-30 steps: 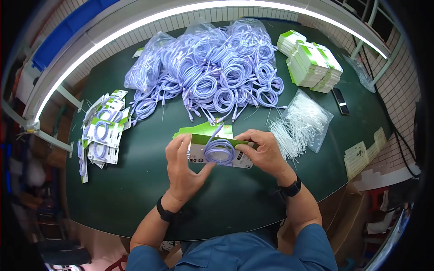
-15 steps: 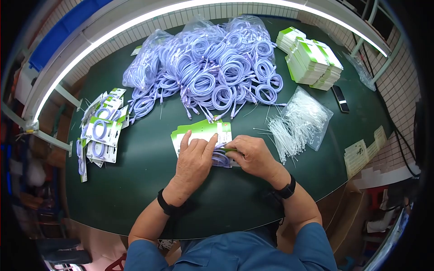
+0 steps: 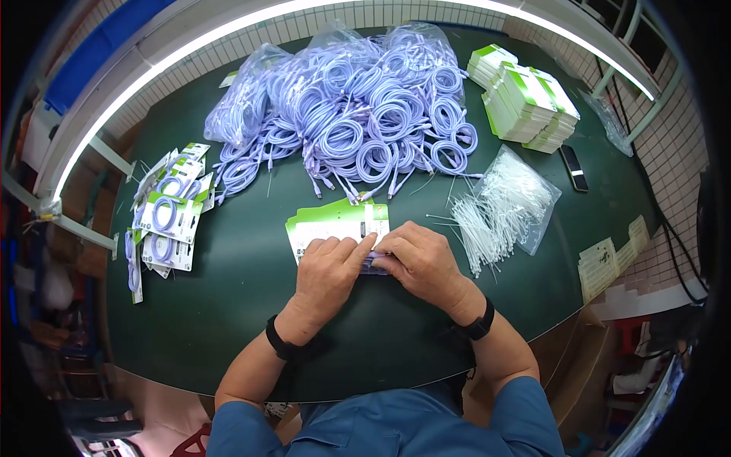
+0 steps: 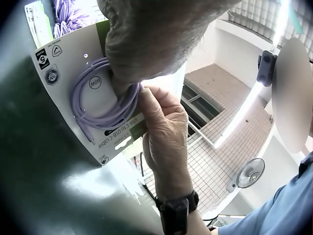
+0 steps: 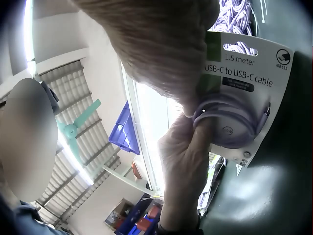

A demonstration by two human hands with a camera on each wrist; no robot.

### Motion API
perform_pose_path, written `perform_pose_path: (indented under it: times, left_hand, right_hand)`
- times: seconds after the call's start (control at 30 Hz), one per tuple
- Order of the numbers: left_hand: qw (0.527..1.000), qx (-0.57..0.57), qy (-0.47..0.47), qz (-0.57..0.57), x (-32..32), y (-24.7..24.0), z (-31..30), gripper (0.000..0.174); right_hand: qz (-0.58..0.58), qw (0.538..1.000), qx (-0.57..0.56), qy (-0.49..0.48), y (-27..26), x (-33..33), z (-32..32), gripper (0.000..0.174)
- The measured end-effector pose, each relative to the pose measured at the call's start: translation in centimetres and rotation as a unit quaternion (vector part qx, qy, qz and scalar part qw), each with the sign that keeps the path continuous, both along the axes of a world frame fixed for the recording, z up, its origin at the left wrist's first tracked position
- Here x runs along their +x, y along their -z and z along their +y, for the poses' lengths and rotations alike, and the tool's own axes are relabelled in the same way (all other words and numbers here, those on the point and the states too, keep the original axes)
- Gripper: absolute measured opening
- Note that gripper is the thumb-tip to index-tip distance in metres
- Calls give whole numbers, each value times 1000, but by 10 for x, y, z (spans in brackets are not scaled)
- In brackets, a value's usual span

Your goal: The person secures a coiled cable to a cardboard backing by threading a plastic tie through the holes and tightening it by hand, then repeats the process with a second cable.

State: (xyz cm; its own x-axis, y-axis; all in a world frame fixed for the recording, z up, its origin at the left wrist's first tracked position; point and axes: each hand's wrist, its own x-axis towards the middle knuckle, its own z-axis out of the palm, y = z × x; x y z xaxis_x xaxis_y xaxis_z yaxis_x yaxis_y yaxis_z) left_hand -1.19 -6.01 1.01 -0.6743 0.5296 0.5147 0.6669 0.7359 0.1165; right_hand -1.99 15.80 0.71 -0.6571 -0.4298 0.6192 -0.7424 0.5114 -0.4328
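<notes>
A white and green packaging card carries a coiled purple USB-C cable on its face. I hold it low over the green table, just in front of a small stack of flat cards. My left hand pinches the card and coil from the left. My right hand pinches the coil against the card from the right. In the head view my knuckles hide most of the card.
A big heap of coiled purple cables fills the back of the table. Finished carded cables lie at the left. Stacks of blank cards, a phone and a bag of white ties sit at the right.
A second ago I held the card up, face towards me, above the table. Both hands have since lowered it to the table by the card stack and closed in over the coil.
</notes>
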Motion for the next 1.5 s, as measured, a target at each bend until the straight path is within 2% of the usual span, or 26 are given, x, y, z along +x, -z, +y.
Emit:
perform_pose_path:
  times: [0.17,0.27,0.4,0.7,0.83,1.1,1.5]
  left_hand:
    - [998,52,31,19,-5,9,-1,46]
    - [989,138,51,34,-7,13,-1,43]
    - [983,176,45,9,-7,11,-2,38]
    - [976,208,66,23,-6,20,-9,39]
    - [980,183,74,26,-5,22,-11,38]
    - [975,205,79,-25,1,11,-13,38]
    - [976,204,81,-12,3,17,-12,27]
  right_hand:
    - [13,998,51,19,-8,4,-2,26]
    - [24,997,61,30,-9,3,-2,24]
    - [6,995,90,36,-5,-1,4,24]
    - [10,998,62,24,-1,0,-2,23]
    - [12,998,56,29,0,-1,-2,24]
    - [28,998,50,16,2,-3,-2,26]
    - [-24,997,62,-38,-11,1,2,26]
